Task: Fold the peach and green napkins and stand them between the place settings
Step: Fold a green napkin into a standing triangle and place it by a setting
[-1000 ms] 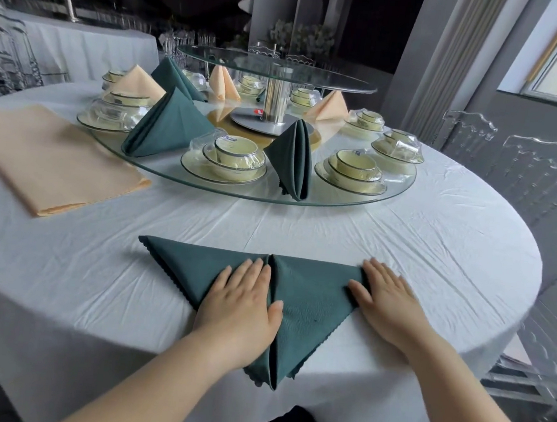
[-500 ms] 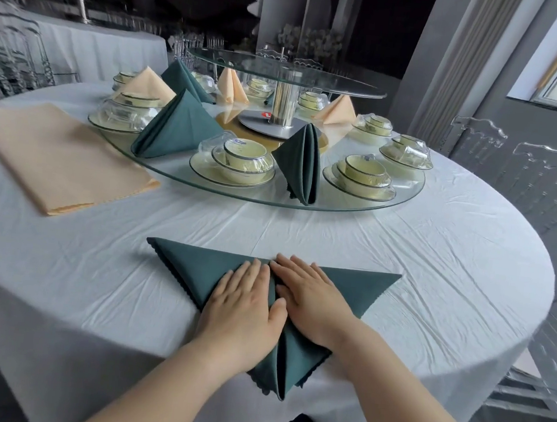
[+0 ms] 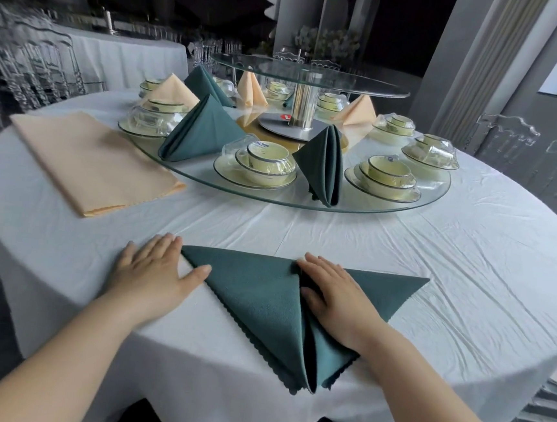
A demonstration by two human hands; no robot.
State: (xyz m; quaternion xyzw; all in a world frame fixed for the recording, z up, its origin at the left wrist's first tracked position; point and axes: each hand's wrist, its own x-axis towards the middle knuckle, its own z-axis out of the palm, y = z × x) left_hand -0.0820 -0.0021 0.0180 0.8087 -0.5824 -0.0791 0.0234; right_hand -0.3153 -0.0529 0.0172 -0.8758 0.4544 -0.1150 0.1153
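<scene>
Green napkin [image 3: 263,297] near the white tablecloth [image 3: 402,242] edge, folded to a triangle, not yet stood. Pressed flat under the right hand [image 3: 333,299], fingers straight; left hand [image 3: 154,270] flat at its left corner. Peach napkin [image 3: 93,161] lying flat, waiting. Other napkins [image 3: 203,133] already upright between place settings [image 3: 261,165].

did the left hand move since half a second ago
Yes. The left hand slid left: it lay on the middle of the flat green napkin, now it rests at its left corner, mostly on the tablecloth.
</scene>
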